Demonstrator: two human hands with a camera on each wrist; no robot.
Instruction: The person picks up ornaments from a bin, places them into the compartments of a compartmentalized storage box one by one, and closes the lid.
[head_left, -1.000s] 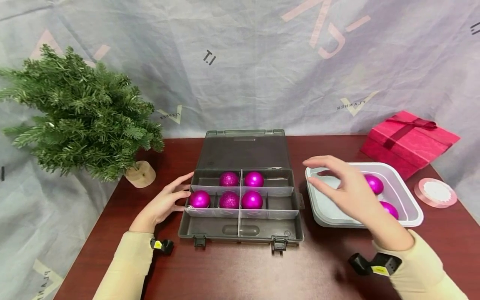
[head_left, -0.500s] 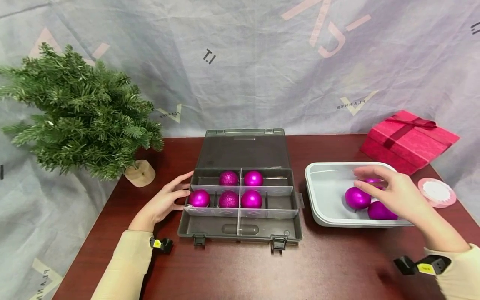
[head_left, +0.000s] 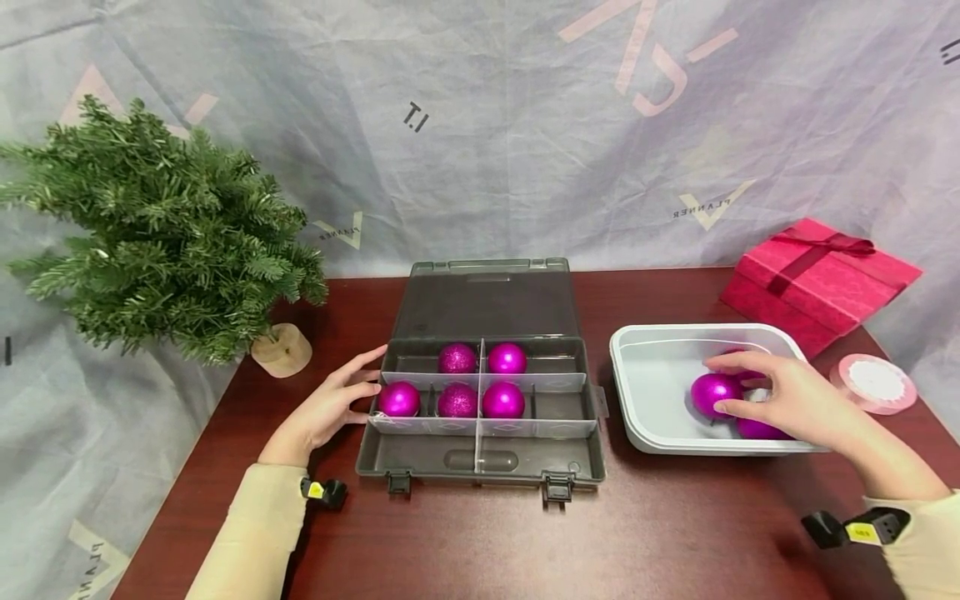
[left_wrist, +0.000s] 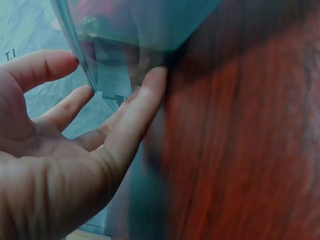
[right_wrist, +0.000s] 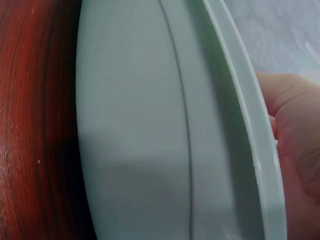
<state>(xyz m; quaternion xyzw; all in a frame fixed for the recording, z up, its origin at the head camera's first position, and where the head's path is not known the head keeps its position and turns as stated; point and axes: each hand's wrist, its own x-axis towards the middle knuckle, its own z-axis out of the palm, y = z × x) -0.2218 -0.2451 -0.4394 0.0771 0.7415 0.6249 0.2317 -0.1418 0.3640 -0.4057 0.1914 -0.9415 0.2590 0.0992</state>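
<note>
A dark translucent divided storage box (head_left: 427, 454) lies with its lid (head_left: 487, 304) folded back. Several magenta Christmas balls, such as the shiny one (head_left: 504, 400) and the glittery one (head_left: 458, 400), sit in its back and middle rows. My left hand (head_left: 330, 408) touches the box's left side, fingers spread and mostly straight; the left wrist view shows fingertips against the wall. Over the white plastic tub (head_left: 652, 433), my right hand (head_left: 795, 396) pinches a shiny magenta Christmas ball (head_left: 711, 395) between thumb and fingers. Another ball (head_left: 757, 428) lies below that hand, partly hidden. The tub's wall (right_wrist: 135, 120) fills the right wrist view.
At the left, a small artificial fir tree (head_left: 180, 233) on a wooden base (head_left: 282, 350) leans over the table. Behind the tub stands a red gift box (head_left: 817, 279) with a ribbon bow, near a pink ribbon roll (head_left: 873, 383). A grey printed cloth (head_left: 480, 167) hangs behind.
My right hand has moved right from the tub's left rim to the balls in its right half and lowered its fingers onto one ball. The left hand has stayed in place.
</note>
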